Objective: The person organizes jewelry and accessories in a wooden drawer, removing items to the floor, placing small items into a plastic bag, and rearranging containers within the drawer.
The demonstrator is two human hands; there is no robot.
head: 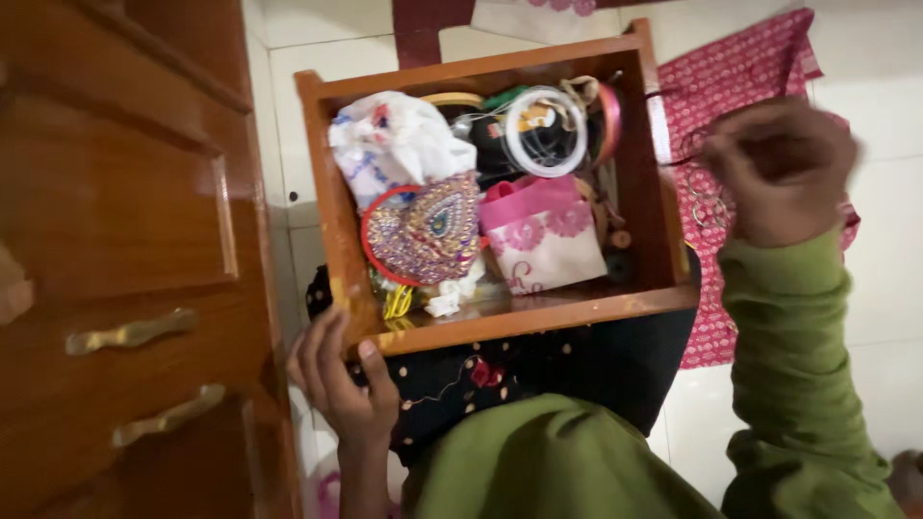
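At the near left corner of the wooden drawer [500, 317], the left hand [338, 380] gripped its edge; the right hand [779, 173] was curled shut beside the right wall, its contents blurred.

Open wooden drawer box [500, 322] resting on a lap, held at one corner

The reddish-brown, rectangular box lies level, its open top facing up and crammed with fabric and trinkets. The left hand [341, 380] grips its near left corner, thumb lying on the front rim. The right hand [779, 168], blurred, is raised just past the box's right wall, pinching a thin dark thread [673, 130].
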